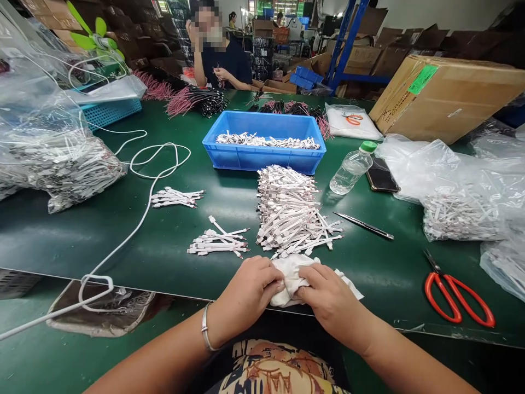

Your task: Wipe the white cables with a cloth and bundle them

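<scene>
Both my hands are closed on a crumpled white cloth at the table's front edge. My left hand pinches its left side, while my right hand grips it from the right; a corner sticks out past the right hand. Whether anything is wrapped inside the cloth, I cannot tell. Just beyond it lies a large pile of short white cables with flat connector ends. Two smaller bunches of the same cables rest to the left, a nearer bunch and a farther bunch.
Behind the pile stands a blue bin with more cables. To the right are a water bottle, a phone, a slim knife and red-handled scissors. A white cord crosses the left. Across the table sits a person.
</scene>
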`<state>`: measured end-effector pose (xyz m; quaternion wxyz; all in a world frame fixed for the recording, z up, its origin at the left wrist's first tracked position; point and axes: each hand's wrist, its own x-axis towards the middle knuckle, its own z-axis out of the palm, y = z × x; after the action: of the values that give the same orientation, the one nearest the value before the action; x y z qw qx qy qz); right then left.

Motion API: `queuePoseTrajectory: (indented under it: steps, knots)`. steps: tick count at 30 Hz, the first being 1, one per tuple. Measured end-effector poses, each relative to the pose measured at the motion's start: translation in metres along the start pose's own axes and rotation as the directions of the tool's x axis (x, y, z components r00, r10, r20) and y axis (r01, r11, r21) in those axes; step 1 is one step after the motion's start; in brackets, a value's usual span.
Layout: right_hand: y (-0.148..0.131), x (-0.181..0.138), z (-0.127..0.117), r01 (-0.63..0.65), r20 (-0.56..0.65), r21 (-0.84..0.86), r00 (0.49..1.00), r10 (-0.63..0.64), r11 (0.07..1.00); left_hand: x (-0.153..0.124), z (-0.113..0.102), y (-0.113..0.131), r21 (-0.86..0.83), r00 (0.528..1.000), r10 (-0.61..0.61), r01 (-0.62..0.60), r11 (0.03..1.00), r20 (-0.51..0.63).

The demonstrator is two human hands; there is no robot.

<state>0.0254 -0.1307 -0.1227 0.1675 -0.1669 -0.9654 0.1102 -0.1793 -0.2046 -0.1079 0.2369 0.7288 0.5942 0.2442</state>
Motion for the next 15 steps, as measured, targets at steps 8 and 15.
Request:
queuePoseTrajectory:
  steps: [8,15]
  knots:
    - [0.006,-0.001,-0.015,0.043,0.007,-0.043,0.999,-0.042,0.998,0.0,-0.003,0.004,0.046,0.999,-0.018,0.016,0.999,0.043]
    - [0.022,-0.028,-0.035,-0.364,-0.413,0.063,0.838,0.356,0.929,-0.004,-0.001,0.008,0.11,0.999,0.007,-0.011,0.994,0.038]
